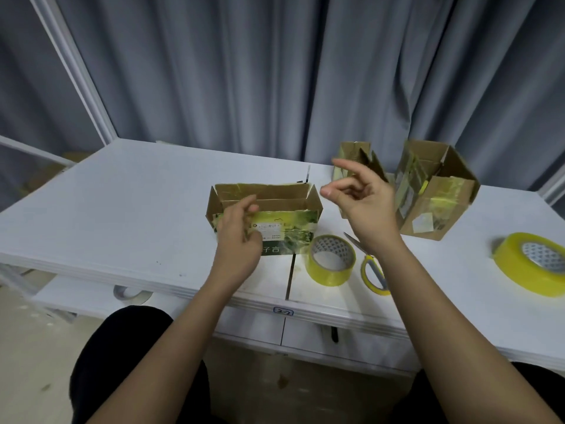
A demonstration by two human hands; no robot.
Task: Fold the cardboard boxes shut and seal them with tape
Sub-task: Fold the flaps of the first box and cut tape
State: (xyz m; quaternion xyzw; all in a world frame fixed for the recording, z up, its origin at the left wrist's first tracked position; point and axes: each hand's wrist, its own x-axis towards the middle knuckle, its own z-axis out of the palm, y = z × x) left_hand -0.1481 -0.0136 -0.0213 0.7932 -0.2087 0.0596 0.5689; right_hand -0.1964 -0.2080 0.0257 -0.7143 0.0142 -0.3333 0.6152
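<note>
The box (266, 221) stands on the table (122, 209) in front of the person, its top flaps open, so the folding step is only starting. The left hand (241, 237) hovers at its near left corner, fingers loosely curled and holding nothing that shows. The right hand (363, 203) hangs above, just right of the box, fingers half curled and empty. Next, both hands probably need to press the flaps down. A tape roll (331, 260) and scissors (371, 267) lie just beside the box; two more boxes (434, 191) stand open behind.
</note>
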